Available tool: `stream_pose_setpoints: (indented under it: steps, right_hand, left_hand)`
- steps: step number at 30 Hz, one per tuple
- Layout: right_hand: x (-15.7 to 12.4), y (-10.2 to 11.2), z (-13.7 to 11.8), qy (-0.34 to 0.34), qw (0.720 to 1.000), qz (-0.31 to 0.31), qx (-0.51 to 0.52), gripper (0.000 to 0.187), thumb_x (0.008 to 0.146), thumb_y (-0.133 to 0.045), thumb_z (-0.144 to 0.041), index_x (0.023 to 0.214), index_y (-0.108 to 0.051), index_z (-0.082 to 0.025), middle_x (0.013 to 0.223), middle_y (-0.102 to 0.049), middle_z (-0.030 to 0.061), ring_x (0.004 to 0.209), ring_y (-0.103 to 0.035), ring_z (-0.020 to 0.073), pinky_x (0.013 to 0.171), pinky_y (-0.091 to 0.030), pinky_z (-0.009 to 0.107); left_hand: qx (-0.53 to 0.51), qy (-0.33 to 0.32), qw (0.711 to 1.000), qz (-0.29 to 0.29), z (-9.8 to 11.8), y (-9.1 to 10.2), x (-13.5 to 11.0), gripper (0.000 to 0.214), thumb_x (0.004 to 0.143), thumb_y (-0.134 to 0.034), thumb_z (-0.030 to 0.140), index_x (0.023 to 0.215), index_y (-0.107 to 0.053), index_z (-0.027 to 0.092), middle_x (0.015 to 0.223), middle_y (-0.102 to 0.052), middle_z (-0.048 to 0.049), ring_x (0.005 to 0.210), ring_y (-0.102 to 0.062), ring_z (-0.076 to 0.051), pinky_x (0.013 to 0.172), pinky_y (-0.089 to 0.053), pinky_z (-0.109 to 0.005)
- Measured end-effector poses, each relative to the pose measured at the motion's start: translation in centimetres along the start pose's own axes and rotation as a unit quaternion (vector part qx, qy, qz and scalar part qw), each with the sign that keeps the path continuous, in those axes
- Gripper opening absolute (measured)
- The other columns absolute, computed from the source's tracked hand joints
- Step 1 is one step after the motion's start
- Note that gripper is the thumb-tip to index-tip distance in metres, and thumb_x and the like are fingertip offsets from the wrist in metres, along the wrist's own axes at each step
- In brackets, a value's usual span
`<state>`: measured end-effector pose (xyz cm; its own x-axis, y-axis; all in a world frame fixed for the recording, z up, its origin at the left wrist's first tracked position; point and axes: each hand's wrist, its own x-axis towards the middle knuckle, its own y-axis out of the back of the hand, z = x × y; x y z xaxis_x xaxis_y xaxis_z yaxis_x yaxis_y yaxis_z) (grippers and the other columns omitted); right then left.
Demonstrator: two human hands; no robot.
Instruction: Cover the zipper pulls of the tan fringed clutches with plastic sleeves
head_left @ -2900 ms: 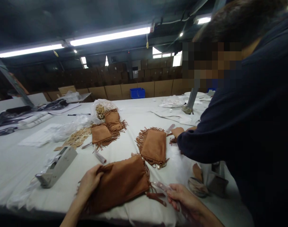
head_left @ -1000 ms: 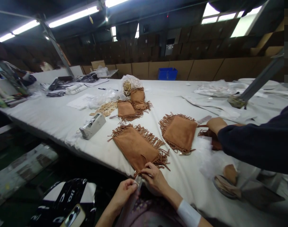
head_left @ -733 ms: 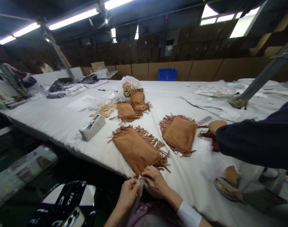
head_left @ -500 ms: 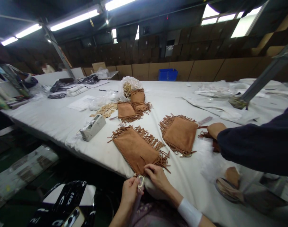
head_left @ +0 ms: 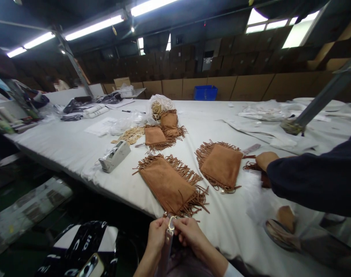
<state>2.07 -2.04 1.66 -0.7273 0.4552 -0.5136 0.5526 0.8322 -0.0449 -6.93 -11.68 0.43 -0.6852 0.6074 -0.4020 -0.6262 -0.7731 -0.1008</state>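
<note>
A brown suede pouch (head_left: 169, 182) with a fringe lies flat near the table's front edge. At its near corner, my left hand (head_left: 157, 234) is closed in a pinch on a strap (head_left: 166, 246) that looks wrapped in clear plastic and hangs toward my lap. The strap's gold-coloured metal clasp (head_left: 171, 224) shows between my hands. My right hand (head_left: 189, 234) pinches the clasp from the right side. A small metal zip end (head_left: 165, 214) sits at the pouch corner, just above my left fingers. Whether the clasp is hooked to the pouch I cannot tell.
Another fringed pouch (head_left: 221, 165) lies to the right, beside a co-worker's dark sleeve (head_left: 316, 175). A tape dispenser (head_left: 115, 157) stands at left. Smaller fringed pouches (head_left: 155, 135) lie behind it. A phone (head_left: 91, 265) rests on a black-and-white bag (head_left: 80, 242) below the table edge.
My right hand has left the pouch's surface and moved down and left to the clasp. My left hand stays at the strap. The view has shifted slightly.
</note>
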Motion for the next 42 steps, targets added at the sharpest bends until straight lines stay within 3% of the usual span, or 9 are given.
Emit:
stream_pose_setpoints:
  steps: [7,13,18,22,26,30,33,38,42]
  right_hand:
    - [0.3,-0.6,-1.2,-0.038,0.998,0.028,0.052,0.036,0.073,-0.062,-0.042,0.051,-0.047,-0.018,0.03,-0.034,-0.0092,0.028,-0.023,0.0035,0.034,-0.012,0.018]
    - [0.8,-0.8,-0.8,-0.029,0.998,0.019,0.061,0.039,0.07,-0.062,-0.048,0.05,-0.046,-0.019,0.032,-0.041,-0.0069,0.029,-0.023,0.0033,0.034,-0.013,0.019]
    - [1.1,-0.5,-0.4,0.019,1.0,0.014,0.018,0.044,0.071,-0.06,-0.055,0.05,-0.051,-0.017,0.033,-0.041,-0.0059,0.028,-0.028,0.0046,0.034,-0.014,0.02]
    - [1.2,-0.5,-0.6,0.018,0.999,0.024,-0.015,0.045,0.073,-0.059,-0.054,0.05,-0.053,-0.017,0.034,-0.042,-0.0056,0.029,-0.031,0.0053,0.034,-0.015,0.021]
    - [1.4,-0.7,-0.8,0.0,0.999,0.039,-0.019,0.039,0.074,-0.061,-0.046,0.049,-0.054,-0.016,0.033,-0.041,-0.0061,0.028,-0.03,0.0051,0.033,-0.016,0.02]
    - [1.4,-0.7,-1.0,-0.035,0.999,0.033,0.003,0.032,0.073,-0.062,-0.037,0.05,-0.056,-0.016,0.033,-0.043,-0.0057,0.027,-0.029,0.0048,0.032,-0.018,0.019]
    - [1.2,-0.7,-1.3,-0.037,0.999,0.03,0.024,0.03,0.073,-0.061,-0.034,0.05,-0.055,-0.016,0.037,-0.049,-0.0036,0.029,-0.035,0.0057,0.032,-0.023,0.019]
    - [0.3,-0.7,-1.7,-0.038,0.996,-0.001,0.087,0.024,0.074,-0.058,-0.036,0.063,-0.06,-0.015,0.05,-0.057,-0.0015,0.041,-0.047,0.007,0.041,-0.037,0.018]
    - [0.3,-0.7,-1.6,-0.021,0.996,-0.007,0.086,0.039,0.073,-0.063,-0.052,0.063,-0.059,-0.015,0.048,-0.056,-0.0009,0.041,-0.048,0.0079,0.041,-0.036,0.019]
  left_hand:
    - [0.104,-0.077,0.991,0.022,0.6,0.2,-0.5,0.054,0.071,-0.056,0.067,0.058,-0.058,0.014,0.054,-0.053,0.0002,0.054,-0.044,-0.012,0.051,-0.033,-0.024]
    - [0.0,0.026,0.999,-0.041,0.6,0.1,-2.1,0.056,0.067,-0.059,0.071,0.074,-0.06,0.015,0.057,-0.057,0.001,0.041,-0.045,-0.009,0.042,-0.032,-0.021]
    - [-0.025,0.005,1.0,0.008,0.0,0.2,-2.0,0.054,0.063,-0.068,0.065,0.067,-0.066,0.012,0.048,-0.047,0.0039,0.039,-0.035,-0.006,0.038,-0.026,-0.019]
    - [0.05,-0.045,0.997,0.042,0.3,0.4,-2.0,0.053,0.068,-0.065,0.063,0.072,-0.073,0.011,0.052,-0.057,-0.0004,0.042,-0.042,-0.009,0.04,-0.032,-0.022]
    - [0.072,-0.101,0.99,0.066,1.0,0.3,-2.4,0.043,0.073,-0.064,0.054,0.086,-0.076,0.015,0.079,-0.075,-0.0076,0.073,-0.064,-0.023,0.067,-0.051,-0.03]
    - [0.097,-0.132,0.983,0.085,0.9,-0.1,-2.9,0.034,0.077,-0.062,0.046,0.092,-0.076,0.019,0.096,-0.076,-0.0097,0.094,-0.065,-0.029,0.084,-0.05,-0.036]
    - [0.143,-0.175,0.969,0.097,0.5,-0.2,-3.2,0.029,0.08,-0.06,0.042,0.095,-0.076,0.022,0.089,-0.075,-0.0097,0.086,-0.065,-0.027,0.081,-0.049,-0.034]
    - [0.286,-0.231,0.929,0.042,0.8,0.7,-3.6,0.031,0.085,-0.053,0.03,0.11,-0.071,0.029,0.082,-0.069,-0.0096,0.077,-0.063,-0.023,0.075,-0.046,-0.029]
    - [0.395,-0.245,0.886,0.015,1.3,1.0,-3.8,0.039,0.088,-0.044,0.025,0.12,-0.065,0.027,0.087,-0.068,-0.0124,0.078,-0.064,-0.025,0.072,-0.046,-0.03]
